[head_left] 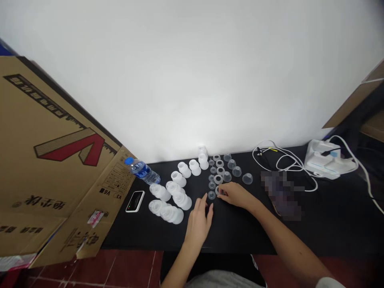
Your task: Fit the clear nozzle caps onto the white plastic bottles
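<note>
Right hand (pixel 236 195) is brought in low over the black tabletop (pixel 240 236), its fingers (pixel 223 193) bunched together at a clear ring (pixel 218 191). A pinch can't be confirmed: the fingertips partly hide the ring. Left hand (pixel 198 224) is held just apart, its fingers (pixel 204 200) loosely spread, with a small clear cup (pixel 211 195) just beyond the fingertips and between both hands.

Directly ahead of the fingers, more rings (pixel 218 179) and thin, glossy cups (pixel 227 177) are laid out in loose columns. Rim contact is the better hold here: these parts look soft, smooth and light, so they are easily nudged.

Left of the left fingers, frosted flared funnels (pixel 181 200) are grouped on their sides, with a phone (pixel 135 201) and a water bottle (pixel 142 171) beyond them. Cardboard (pixel 60 152) is propped further left. Right of the right fingers, a blurred object (pixel 280 196) is seen, and a white pump unit (pixel 327 160) is trailed by looped cables (pixel 282 160).
</note>
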Available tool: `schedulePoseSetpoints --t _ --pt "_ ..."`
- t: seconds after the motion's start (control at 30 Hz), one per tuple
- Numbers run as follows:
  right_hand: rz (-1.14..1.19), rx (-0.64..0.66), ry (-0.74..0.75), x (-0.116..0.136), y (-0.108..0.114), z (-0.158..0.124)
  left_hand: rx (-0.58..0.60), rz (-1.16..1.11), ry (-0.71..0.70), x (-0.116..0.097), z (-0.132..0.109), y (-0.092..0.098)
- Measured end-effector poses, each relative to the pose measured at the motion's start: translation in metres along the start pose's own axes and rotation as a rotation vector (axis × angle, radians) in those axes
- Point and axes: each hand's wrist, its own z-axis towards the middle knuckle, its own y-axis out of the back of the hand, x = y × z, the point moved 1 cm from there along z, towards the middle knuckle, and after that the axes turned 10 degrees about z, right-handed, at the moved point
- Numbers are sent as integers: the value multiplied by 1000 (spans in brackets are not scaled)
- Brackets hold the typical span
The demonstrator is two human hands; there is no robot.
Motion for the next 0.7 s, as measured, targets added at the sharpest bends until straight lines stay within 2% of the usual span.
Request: schedulePoseSetpoints --t 0.1,0.17,0.23,0.43,0.57,0.7 --pt "72 -131 14 -2 8 -4 -3 139 -134 -2 39 -14" --pt "158 -220 42 -2 15 -5 -53 151 -222 -1 52 -20" --pt "262 -257 85 -1 19 -6 -120 88 -258 1 55 -24" --pt "503 -143 155 4 14 -8 -148 -241 -134 11 47 -30" --pt "514 -98 168 7 6 -7 -134 -386 -49 16 46 -35" --pt "498 -119 161 8 1 -4 -109 -425 -25 16 49 -34"
